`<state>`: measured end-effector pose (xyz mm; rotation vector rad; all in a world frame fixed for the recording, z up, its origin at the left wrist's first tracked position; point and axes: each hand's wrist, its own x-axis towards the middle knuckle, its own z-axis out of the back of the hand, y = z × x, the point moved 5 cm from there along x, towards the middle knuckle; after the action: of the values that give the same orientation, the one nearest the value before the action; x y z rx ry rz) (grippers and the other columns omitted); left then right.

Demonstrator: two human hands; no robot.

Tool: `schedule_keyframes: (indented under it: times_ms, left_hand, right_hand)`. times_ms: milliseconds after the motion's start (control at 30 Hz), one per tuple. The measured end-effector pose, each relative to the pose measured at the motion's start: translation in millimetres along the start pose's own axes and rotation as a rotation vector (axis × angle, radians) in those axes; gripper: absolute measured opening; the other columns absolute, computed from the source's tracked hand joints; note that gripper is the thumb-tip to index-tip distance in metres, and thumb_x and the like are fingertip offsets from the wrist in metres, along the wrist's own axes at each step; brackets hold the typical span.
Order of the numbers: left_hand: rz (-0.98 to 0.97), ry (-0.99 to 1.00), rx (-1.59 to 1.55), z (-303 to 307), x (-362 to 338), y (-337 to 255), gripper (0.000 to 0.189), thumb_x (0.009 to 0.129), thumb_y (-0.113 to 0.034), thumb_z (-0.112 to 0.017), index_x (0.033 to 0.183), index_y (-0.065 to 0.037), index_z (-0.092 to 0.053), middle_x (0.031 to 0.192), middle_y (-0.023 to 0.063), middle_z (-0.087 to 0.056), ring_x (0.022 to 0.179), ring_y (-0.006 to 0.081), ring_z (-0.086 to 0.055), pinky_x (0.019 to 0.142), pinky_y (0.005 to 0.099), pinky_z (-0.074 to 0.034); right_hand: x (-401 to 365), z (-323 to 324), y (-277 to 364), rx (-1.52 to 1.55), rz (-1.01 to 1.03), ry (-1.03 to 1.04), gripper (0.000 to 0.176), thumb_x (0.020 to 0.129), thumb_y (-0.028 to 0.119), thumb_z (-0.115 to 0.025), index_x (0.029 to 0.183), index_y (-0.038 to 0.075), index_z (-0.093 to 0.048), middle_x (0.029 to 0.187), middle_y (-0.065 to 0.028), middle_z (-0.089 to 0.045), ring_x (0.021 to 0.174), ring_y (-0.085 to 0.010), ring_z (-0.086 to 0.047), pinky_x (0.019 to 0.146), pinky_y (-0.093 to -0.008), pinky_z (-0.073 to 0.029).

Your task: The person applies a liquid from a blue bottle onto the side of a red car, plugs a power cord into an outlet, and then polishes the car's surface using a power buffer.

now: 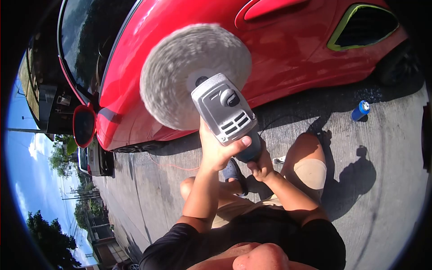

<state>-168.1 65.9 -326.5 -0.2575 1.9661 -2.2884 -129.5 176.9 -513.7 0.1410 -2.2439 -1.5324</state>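
A polisher (223, 108) with a silver gear head and dark body is held up in both hands in front of the red car (288, 54). Its big round wool buffing pad (166, 76) looks streaked and overlaps the car's side panel in this view. My left hand (218, 146) is closed around the polisher just below the silver head, thumb across its front. Lower down, my right hand (262, 165) is wrapped round the dark body, partly hidden behind it.
A blue bottle (360, 110) stands on the concrete ground (387, 166) at right. An orange cord (173, 166) lies left of my legs. The car's side mirror (84, 126) juts out at left. Green tape (335, 38) edges a dark opening in the bodywork. Another vehicle (92, 157) is parked beyond.
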Motion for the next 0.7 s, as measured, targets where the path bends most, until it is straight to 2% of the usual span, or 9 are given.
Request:
schedule_keyframes:
  times_ms: [33,133,233,267,400,500,567,633,700]
  left_hand:
    - [0.001,0.024,0.025,-13,5,-8,0.1,0.065,-0.027,-0.096,0.144,-0.001,-0.041,0.126,0.0135,-0.065,0.113,0.0223,-0.068,0.098,0.0395,-0.057]
    - [-0.056,-0.02,0.118,-29,12,-10,0.101,0.062,-0.031,-0.099,0.14,0.0,-0.042,0.124,0.0132,-0.063,0.114,0.0226,-0.065,0.1,0.0393,-0.055]
    - [-0.044,-0.057,0.127,-22,6,-14,0.098,0.064,-0.03,-0.098,0.139,0.0,-0.041,0.124,0.0144,-0.064,0.113,0.0237,-0.068,0.099,0.0395,-0.057]
    - [-0.039,-0.068,0.021,-23,3,-20,0.1,0.064,-0.028,-0.097,0.142,-0.001,-0.04,0.124,0.0148,-0.065,0.112,0.0249,-0.07,0.1,0.0411,-0.058]
    - [-0.042,0.016,0.006,-14,7,-18,0.102,0.063,-0.023,-0.097,0.145,-0.001,-0.04,0.126,0.0138,-0.065,0.113,0.0244,-0.069,0.1,0.0408,-0.058]
    - [-0.064,0.081,0.016,-31,21,-32,0.102,0.062,-0.024,-0.098,0.145,-0.001,-0.043,0.126,0.0132,-0.065,0.112,0.0227,-0.068,0.101,0.038,-0.056]
    - [-0.088,0.09,-0.065,-32,22,-40,0.095,0.064,-0.021,-0.095,0.142,0.0,-0.046,0.123,0.0126,-0.067,0.11,0.0223,-0.069,0.1,0.0381,-0.056]
    - [-0.109,0.066,-0.091,-30,17,-53,0.082,0.068,-0.024,-0.091,0.136,0.002,-0.052,0.116,0.0122,-0.07,0.105,0.0222,-0.07,0.097,0.0385,-0.057]
    - [-0.095,0.068,-0.046,-23,15,-52,0.078,0.069,-0.029,-0.087,0.133,0.003,-0.056,0.114,0.0123,-0.071,0.1,0.0218,-0.07,0.091,0.037,-0.057]
  right_hand:
    - [1,4,3,0.005,0.024,-0.023,0.118,0.093,0.081,-0.06,0.159,-0.01,-0.024,0.146,-0.023,-0.054,0.132,-0.0332,-0.058,0.109,-0.0409,-0.047]
    - [6,13,8,0.065,-0.027,-0.157,0.127,0.085,0.088,-0.062,0.158,-0.01,-0.028,0.137,-0.0231,-0.063,0.125,-0.0331,-0.065,0.102,-0.0425,-0.053]
    - [6,14,8,0.026,-0.032,-0.058,0.117,0.09,0.082,-0.062,0.156,-0.01,-0.031,0.137,-0.0215,-0.06,0.125,-0.0301,-0.063,0.102,-0.0405,-0.052]
    - [6,12,4,0.024,-0.03,-0.033,0.113,0.092,0.08,-0.062,0.155,-0.009,-0.033,0.136,-0.0204,-0.059,0.126,-0.0292,-0.061,0.103,-0.0399,-0.051]
    - [-1,7,1,-0.075,-0.008,-0.082,0.121,0.088,0.084,-0.064,0.156,-0.011,-0.031,0.134,-0.0213,-0.061,0.123,-0.0308,-0.062,0.102,-0.0404,-0.051]
    - [7,12,22,-0.016,0.023,-0.221,0.128,0.084,0.083,-0.069,0.156,-0.014,-0.028,0.13,-0.0258,-0.066,0.118,-0.0385,-0.069,0.1,-0.0433,-0.054]
    - [17,20,44,-0.052,0.053,-0.176,0.127,0.085,0.082,-0.069,0.157,-0.014,-0.027,0.13,-0.0254,-0.066,0.117,-0.038,-0.069,0.099,-0.0429,-0.055]
    - [18,25,54,-0.11,0.071,-0.099,0.123,0.089,0.077,-0.07,0.158,-0.015,-0.025,0.132,-0.0275,-0.066,0.121,-0.0386,-0.069,0.102,-0.0429,-0.054]
    - [12,24,76,-0.174,0.099,-0.123,0.12,0.091,0.074,-0.071,0.158,-0.015,-0.025,0.134,-0.0294,-0.065,0.124,-0.0401,-0.068,0.103,-0.0436,-0.054]
